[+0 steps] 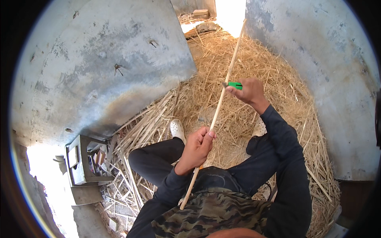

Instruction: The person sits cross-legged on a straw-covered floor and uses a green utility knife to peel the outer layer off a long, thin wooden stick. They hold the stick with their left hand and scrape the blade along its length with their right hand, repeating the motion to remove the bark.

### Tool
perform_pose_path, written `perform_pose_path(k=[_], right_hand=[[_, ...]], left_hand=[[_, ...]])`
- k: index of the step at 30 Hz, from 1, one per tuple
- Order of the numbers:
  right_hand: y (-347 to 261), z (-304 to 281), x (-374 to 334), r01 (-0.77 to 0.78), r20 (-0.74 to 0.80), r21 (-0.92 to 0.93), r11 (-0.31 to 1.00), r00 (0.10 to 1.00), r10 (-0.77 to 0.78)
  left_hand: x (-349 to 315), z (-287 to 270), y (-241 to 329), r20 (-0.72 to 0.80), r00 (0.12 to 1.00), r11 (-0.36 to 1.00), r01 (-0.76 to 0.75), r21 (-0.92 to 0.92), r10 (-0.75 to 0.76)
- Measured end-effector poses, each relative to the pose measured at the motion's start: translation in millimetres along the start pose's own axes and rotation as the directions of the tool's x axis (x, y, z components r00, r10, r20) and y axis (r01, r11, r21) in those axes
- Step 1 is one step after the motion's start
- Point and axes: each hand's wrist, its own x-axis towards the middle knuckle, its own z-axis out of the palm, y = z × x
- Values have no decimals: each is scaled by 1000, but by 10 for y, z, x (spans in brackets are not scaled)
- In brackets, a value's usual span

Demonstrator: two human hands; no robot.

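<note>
A long, pale, thin strip of split wood or bamboo (217, 112) runs slantwise from my lap up toward the bright doorway. My left hand (198, 147) is closed around its lower part, thumb lying along it. Further up, my right hand (248, 92) grips a green-handled utility knife (235, 85). Its short blade meets the strip's edge, and my right thumb is beside the strip. Whether the blade cuts into it cannot be made out. The strip's lower end rests over my camouflage-patterned top.
Straw-like shavings (274, 67) cover the floor between two grey plaster walls (119, 47). Long split strips (147, 119) lie heaped at the left. A small wooden frame box (81, 160) holds odds and ends. My white clogs (177, 130) stand among the shavings.
</note>
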Motion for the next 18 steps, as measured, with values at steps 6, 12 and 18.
perform_pose_path(k=[6, 12, 18], right_hand=[[1451, -235, 174, -621, -117, 31, 783, 776, 620], [662, 10, 103, -296, 49, 661, 689, 934, 354], [-152, -218, -118, -277, 185, 838, 470, 955, 233]], left_hand=[[-440, -14, 39, 123, 989, 996, 76, 39, -80], [-306, 0, -152, -5, 1000, 993, -10, 117, 10], [-158, 37, -225, -64, 988, 929, -107, 354, 138]])
